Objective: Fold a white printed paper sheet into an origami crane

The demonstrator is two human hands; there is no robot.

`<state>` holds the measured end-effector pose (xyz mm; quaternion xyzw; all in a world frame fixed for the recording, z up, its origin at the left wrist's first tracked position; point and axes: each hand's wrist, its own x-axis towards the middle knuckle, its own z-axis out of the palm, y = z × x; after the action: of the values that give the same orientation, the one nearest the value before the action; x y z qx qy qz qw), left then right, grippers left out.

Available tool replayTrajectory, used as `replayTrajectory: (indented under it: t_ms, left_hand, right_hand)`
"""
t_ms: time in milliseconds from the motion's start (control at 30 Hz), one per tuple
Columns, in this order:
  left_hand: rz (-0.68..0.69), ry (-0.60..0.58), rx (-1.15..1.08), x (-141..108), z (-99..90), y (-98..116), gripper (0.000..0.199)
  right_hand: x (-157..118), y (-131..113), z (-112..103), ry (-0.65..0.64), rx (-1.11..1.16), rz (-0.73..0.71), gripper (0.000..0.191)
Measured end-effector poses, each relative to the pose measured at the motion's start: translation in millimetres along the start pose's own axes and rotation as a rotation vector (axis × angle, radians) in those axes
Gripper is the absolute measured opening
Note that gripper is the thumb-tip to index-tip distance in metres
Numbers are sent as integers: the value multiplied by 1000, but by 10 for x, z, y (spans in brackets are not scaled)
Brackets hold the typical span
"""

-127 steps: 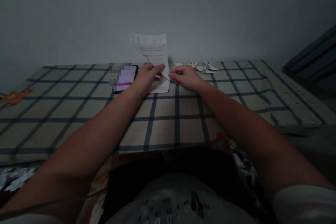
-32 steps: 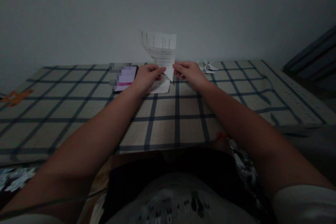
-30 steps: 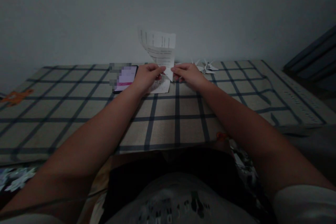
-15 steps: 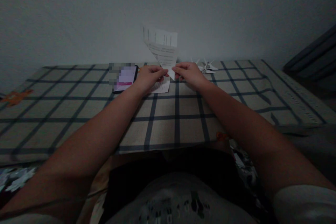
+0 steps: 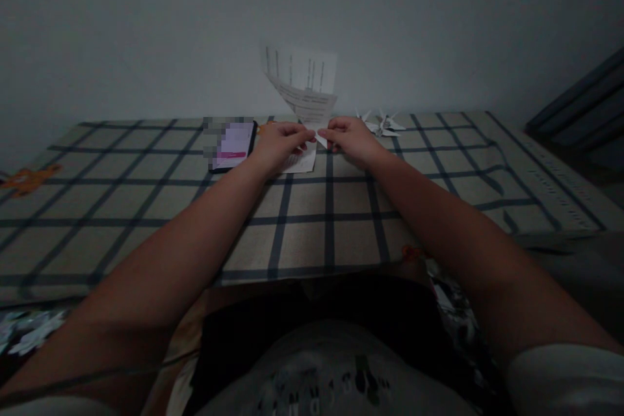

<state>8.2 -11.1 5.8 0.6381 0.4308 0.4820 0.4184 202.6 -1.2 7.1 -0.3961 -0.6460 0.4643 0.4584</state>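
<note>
A sheet of printed paper [image 5: 314, 101], partly folded over, stands up above the table with its wide end at the top. My left hand [image 5: 285, 143] pinches its lower corner between thumb and fingers. Close beside it, my right hand [image 5: 348, 136] pinches the same narrow corner from the right, and a small white tip shows between the two hands. Under my left hand another printed paper [image 5: 303, 162] lies on the cloth, partly covered by that hand.
A phone [image 5: 234, 146] with a lit screen lies left of my left hand. Folded paper cranes [image 5: 385, 123] sit behind my right hand. The checked tablecloth [image 5: 302, 227] covers the table, which stands against a grey wall [image 5: 439, 32].
The paper's upper part has spread wider, its folded flap opening away from the back layer. Both hands keep their pinch and have shifted slightly to the right.
</note>
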Motion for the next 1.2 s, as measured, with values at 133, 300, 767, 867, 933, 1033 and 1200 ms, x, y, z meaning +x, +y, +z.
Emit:
replayTrajectory:
  t_ms: [133,300,767,867,933,1033,1200]
  left_hand:
    - [-99,-36,19,-29,9,33,26]
    - [-38,-38,94,-32,13,32,24]
    - [-31,26,50,-11,35,33,15]
    - [-67,-65,51,-20,38,1,18]
    - [-59,-100,51,-18,31,-29,22]
    - [-32,-122,53,-11,14,-54,24]
    - [-6,-108,118,-15,-3,-24,23]
  right_hand:
    - [-6,-3,-10,-1,-15,-10,28]
    - [-49,-75,26,-5,-31,25,28]
    - [-19,-7,14,-14,-29,9,17]
    - [-10,2,1,3,-30,-6,19]
    - [-17,-6,-5,-1,-28,-9,20]
    - [-37,-33,-7,-13,-35,-6,22]
    - [-44,-33,-4,-36,-70,2,23]
